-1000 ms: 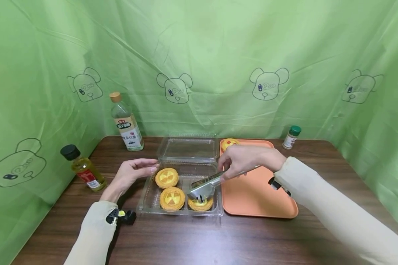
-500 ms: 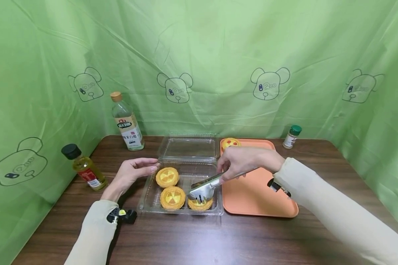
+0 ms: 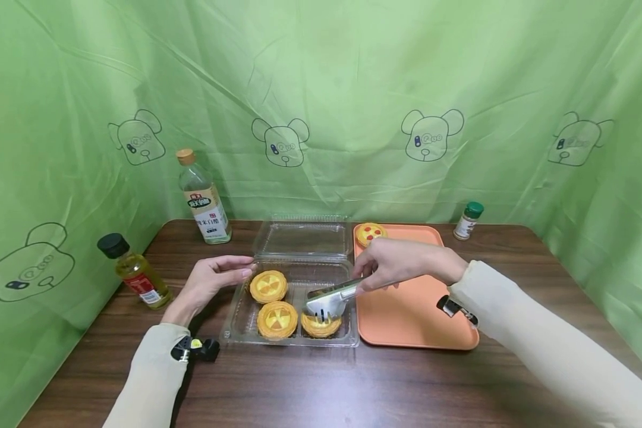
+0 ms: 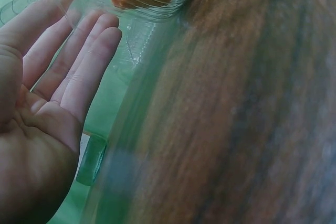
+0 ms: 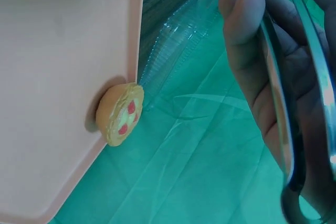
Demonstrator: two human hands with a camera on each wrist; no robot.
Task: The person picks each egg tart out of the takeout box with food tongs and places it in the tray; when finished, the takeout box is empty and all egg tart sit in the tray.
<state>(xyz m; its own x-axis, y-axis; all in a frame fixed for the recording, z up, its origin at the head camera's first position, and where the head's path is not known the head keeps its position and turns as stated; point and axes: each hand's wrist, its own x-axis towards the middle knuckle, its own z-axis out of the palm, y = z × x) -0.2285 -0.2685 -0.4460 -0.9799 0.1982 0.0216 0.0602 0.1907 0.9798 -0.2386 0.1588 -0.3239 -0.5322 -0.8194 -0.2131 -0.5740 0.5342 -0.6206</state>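
My right hand [image 3: 390, 261] grips a pair of metal tongs [image 3: 329, 300]; their slotted ends lie over an egg tart [image 3: 321, 326] in the front right of a clear plastic container [image 3: 230, 324]. At the container's left rim my left hand [image 3: 211, 282] holds the edge, thumb on one side and fingers on the other. Two more tarts with orange wedges, a rear one [image 3: 268, 286] and a front one [image 3: 277, 320], sit in the left half. The right wrist view shows both arms of the tongs [image 5: 281, 93] inside the right hand [image 5: 252, 66].
Right of the container lies an orange tray [image 3: 417, 321] with a red-dotted tart [image 3: 371, 233] at its back left corner. The container's clear lid [image 3: 304, 239] lies folded back. A vinegar bottle [image 3: 208, 208], an oil bottle [image 3: 141, 279] and a green-capped spice jar [image 3: 468, 221] stand around.
My right wrist has shifted slightly right and lower, and the tongs' ends have risen a little, showing more of the tart beneath. The left hand stays at the container's rim.
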